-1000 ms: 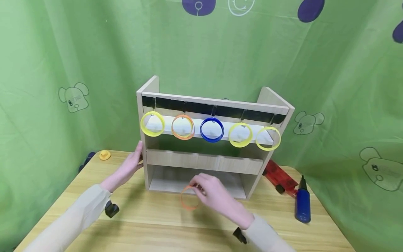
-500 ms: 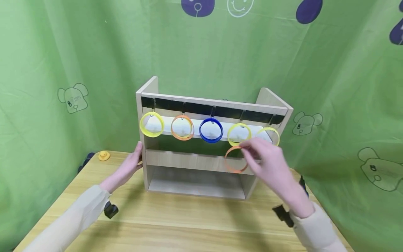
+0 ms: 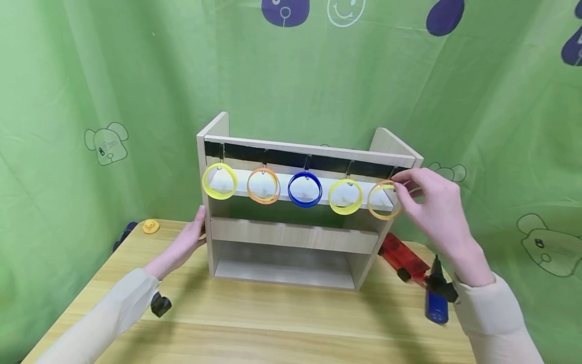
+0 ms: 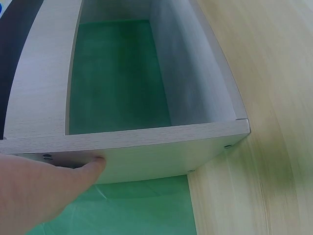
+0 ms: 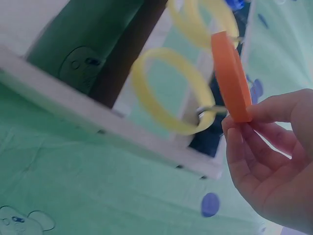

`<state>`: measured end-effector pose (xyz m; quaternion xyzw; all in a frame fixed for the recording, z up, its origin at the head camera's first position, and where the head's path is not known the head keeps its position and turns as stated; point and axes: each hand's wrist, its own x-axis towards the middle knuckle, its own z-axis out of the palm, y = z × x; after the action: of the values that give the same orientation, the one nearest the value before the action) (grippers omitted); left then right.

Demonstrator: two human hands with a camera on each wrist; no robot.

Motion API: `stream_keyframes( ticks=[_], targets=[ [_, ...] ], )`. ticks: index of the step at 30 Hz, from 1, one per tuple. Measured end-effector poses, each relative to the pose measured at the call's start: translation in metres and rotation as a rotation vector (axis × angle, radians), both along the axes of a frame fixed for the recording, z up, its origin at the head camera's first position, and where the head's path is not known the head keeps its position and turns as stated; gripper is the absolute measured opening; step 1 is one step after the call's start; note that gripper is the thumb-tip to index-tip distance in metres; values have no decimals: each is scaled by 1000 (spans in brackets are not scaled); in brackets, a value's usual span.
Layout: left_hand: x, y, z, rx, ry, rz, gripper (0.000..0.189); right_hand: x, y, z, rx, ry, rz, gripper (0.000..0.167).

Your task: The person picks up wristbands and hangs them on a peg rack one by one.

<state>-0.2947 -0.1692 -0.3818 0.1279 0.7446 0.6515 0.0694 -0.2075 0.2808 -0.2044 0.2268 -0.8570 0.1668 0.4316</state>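
Observation:
My right hand (image 3: 432,210) pinches an orange ring (image 5: 229,78) by its edge between thumb and fingers. The ring is held up in front of the hook at the shelf's right end, where a yellow ring (image 5: 142,93) hangs. Along the black strip of the small wooden shelf (image 3: 291,235), other rings hang from hooks: a yellow ring (image 3: 220,195) at the left, an orange ring (image 3: 262,201) with yellow showing inside it, a blue ring (image 3: 306,204) and another yellow ring (image 3: 345,209). My left hand (image 3: 185,243) rests against the shelf's left side panel, thumb extended.
A yellow toy duck (image 3: 150,226) sits at the table's back left corner. Right of the shelf lie a red wheeled toy (image 3: 404,258) and a blue bottle-shaped object (image 3: 437,308) with a black tip. A green curtain (image 3: 295,76) hangs behind the wooden table (image 3: 254,323).
My right hand has carried the orange ring up and right, from low in front of the shelf to the rightmost hook. My left hand has stayed at the side panel.

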Motion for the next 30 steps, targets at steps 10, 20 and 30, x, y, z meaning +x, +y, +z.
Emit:
stream_keyframes(
  ticks=[10,20,30],
  targets=[
    [2,0,2,-6,2,1,86,-10,13,-6,13,-52,-44,11],
    [2,2,3,-2,-2,4,85,-4,18,-10,11,-94,-56,18],
    [3,1,3,3,-13,6,86,11,14,-10,12,-18,-27,15]
  ],
)
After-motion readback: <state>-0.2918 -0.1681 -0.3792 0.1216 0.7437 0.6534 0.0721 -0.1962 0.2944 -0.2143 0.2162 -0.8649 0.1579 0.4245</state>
